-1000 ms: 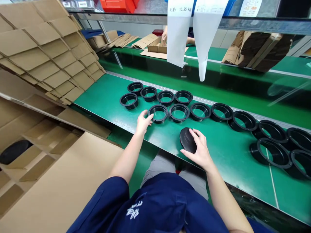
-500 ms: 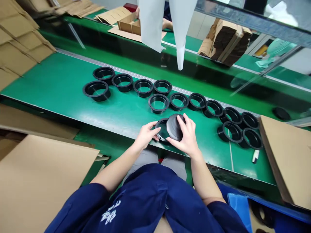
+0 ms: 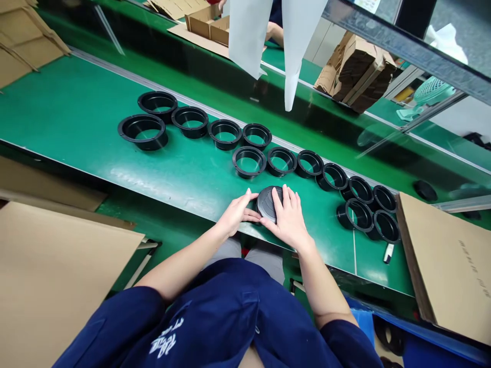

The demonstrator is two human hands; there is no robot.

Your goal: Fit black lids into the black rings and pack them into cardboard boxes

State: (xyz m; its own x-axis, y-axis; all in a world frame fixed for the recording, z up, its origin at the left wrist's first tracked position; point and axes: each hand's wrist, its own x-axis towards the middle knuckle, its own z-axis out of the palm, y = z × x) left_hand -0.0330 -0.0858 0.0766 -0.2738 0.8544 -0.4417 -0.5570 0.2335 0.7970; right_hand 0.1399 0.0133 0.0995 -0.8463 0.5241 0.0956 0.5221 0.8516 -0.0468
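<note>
A round black lid with raised lines lies over a black ring near the front edge of the green table. The ring is almost wholly hidden under the lid and my fingers. My right hand grips the lid from the right, its thumb at the near edge and its fingers over the top. On the other side my left hand holds the ring, fingers at its left wall and thumb raised. Farther back, several open black rings stand in an uneven row.
A white-and-black cutter-like tool lies at the right, near a large cardboard sheet. Cardboard fills the lower left. Hanging white paper partly covers another person's arm beyond the glass. A black disc shows behind it.
My right hand has lowered the lid from a tilt over the ring's right side to lying across it. My left hand stays at the ring's left. The view has shifted slightly.
</note>
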